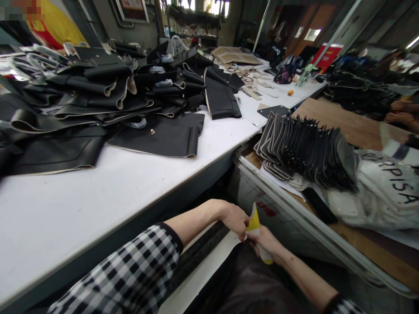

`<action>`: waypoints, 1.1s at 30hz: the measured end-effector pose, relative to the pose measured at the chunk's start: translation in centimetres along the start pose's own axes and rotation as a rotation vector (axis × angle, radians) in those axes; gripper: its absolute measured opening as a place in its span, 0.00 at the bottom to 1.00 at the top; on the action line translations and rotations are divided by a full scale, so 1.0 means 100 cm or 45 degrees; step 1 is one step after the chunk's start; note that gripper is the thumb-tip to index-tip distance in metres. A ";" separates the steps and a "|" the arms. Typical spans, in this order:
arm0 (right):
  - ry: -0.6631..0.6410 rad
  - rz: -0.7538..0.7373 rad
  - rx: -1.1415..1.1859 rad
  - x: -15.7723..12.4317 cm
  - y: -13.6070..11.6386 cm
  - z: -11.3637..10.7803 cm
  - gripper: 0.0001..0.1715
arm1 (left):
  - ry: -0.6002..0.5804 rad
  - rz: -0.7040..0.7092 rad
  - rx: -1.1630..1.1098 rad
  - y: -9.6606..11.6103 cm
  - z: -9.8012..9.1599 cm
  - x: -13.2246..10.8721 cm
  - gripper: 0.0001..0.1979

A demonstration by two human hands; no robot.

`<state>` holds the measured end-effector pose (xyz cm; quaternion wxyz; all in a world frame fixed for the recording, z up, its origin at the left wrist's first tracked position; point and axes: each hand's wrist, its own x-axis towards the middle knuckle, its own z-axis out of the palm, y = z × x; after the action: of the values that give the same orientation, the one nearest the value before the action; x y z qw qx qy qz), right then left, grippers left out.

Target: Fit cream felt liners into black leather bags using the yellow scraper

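Note:
Low in the view, below the table edge, both my hands meet on a small yellow and white tube. My right hand is wrapped round the tube's lower body. My left hand pinches the tube's upper end with closed fingers. A checked black and white sleeve covers my left forearm. Under my hands lies a dark textured strip on a white board.
A long white table carries heaps of black leather pieces. To the right, a row of stacked black pieces stands in a tray beside a white printed bag. Another person's hands show at far right.

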<state>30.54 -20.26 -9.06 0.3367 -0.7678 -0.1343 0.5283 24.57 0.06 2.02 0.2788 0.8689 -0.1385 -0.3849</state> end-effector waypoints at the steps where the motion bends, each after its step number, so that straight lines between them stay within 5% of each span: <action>1: -0.030 0.001 -0.011 -0.008 0.002 -0.019 0.19 | -0.014 0.012 -0.017 -0.002 -0.001 0.002 0.31; 5: -0.454 0.090 -0.038 -0.047 0.005 -0.073 0.17 | -0.089 0.045 -0.093 -0.009 -0.004 0.011 0.32; 9: -0.817 0.187 -0.180 -0.055 -0.011 -0.066 0.25 | -0.163 0.055 -0.157 -0.013 -0.007 0.018 0.35; 13: -0.832 0.165 -0.251 -0.036 -0.028 -0.042 0.37 | -0.202 0.033 -0.177 -0.015 -0.009 0.021 0.38; 27: -0.821 0.076 -0.232 -0.022 -0.035 -0.031 0.38 | -0.283 0.056 -0.174 -0.013 -0.016 0.018 0.32; 33: -0.795 0.121 -0.209 -0.022 -0.034 -0.025 0.39 | -0.277 0.076 -0.197 -0.014 -0.018 0.017 0.37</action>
<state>32.39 -19.99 -4.70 0.1913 -0.5986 -0.2374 0.7408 27.07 1.16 1.17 0.3398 0.7934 -0.1637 -0.4777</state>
